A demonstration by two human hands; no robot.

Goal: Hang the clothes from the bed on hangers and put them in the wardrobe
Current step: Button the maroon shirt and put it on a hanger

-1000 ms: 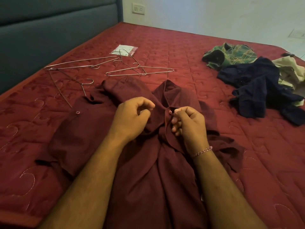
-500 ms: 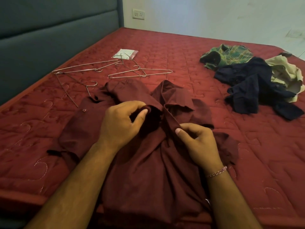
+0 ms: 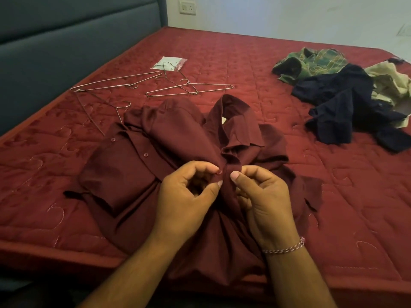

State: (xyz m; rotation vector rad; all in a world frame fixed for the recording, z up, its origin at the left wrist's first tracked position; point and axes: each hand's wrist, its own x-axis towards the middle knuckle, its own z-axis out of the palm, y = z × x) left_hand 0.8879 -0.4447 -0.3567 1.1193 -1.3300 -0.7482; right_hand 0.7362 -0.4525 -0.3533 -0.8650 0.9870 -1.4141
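**me:** Head cam shot, so you're looking down at my hands. Maroon shirt (image 3: 178, 165) is spread on the red bed (image 3: 289, 70), bottom centre of the frame, hem hanging over the near edge. My left hand (image 3: 186, 198) has thumb and forefinger pinched on the placket edge right at a button (image 3: 219, 172), and my right hand (image 3: 264, 201) has its fingers curled round the other placket strip, thumb on top. The two hands are nearly touching.

**reply:** Doing it up or undoing it?

**me:** Honestly can't tell from this one shot. Either way it's prep for a hanger. The wire hangers (image 3: 189, 90) are lying loose in the upper left of the frame, partly crossed over each other, next to a small plastic packet (image 3: 171, 62). None is in the shirt yet.

**reply:** What could go sideways?

**me:** The fabric's bunched up under my hands, so I could easily match the button to the wrong hole and the shirt would hang crooked. Tugging hard could strain the thread. And those hangers look tangled, so grabbing one might drag the others along. Still a pile left too, upper right: green plaid shirt (image 3: 311, 61), navy garment (image 3: 347, 103), beige one (image 3: 391, 85). Wardrobe isn't in frame.
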